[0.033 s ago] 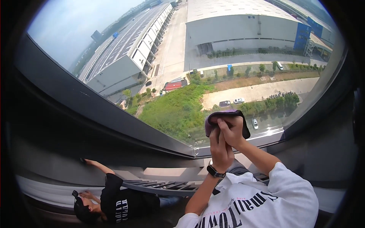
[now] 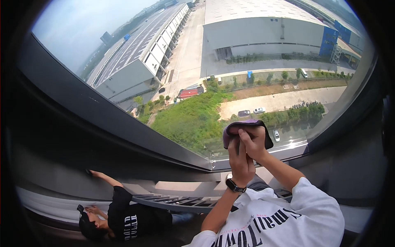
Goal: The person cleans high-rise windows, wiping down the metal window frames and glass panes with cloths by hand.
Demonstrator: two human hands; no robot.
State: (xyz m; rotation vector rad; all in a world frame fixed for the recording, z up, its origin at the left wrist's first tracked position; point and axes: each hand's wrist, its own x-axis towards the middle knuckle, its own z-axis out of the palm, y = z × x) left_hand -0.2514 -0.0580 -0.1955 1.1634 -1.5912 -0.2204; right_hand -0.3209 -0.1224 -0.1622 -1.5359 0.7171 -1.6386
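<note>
A small purple cloth with a black edge [image 2: 263,126] is bunched up in front of the window glass [image 2: 197,111]. My right hand [image 2: 254,145] grips it, thumb pressed on its near side. Just below and to the left, my left hand [image 2: 241,164], with a dark band on the wrist, has its fingers raised together against the cloth's lower part. Both hands touch each other there. The fold hides some fingertips, and I cannot tell whether the cloth meets the glass.
Dark window frame [image 2: 123,127] runs along both sides and meets in a corner below the cloth. A grey slatted rail [image 2: 177,201] lies beneath. At lower left a person in black [image 2: 140,220] reaches an arm to the dark wall. Warehouses and parked cars show outside.
The whole view has shifted very slightly. Both hands keep the same hold on the cloth.
</note>
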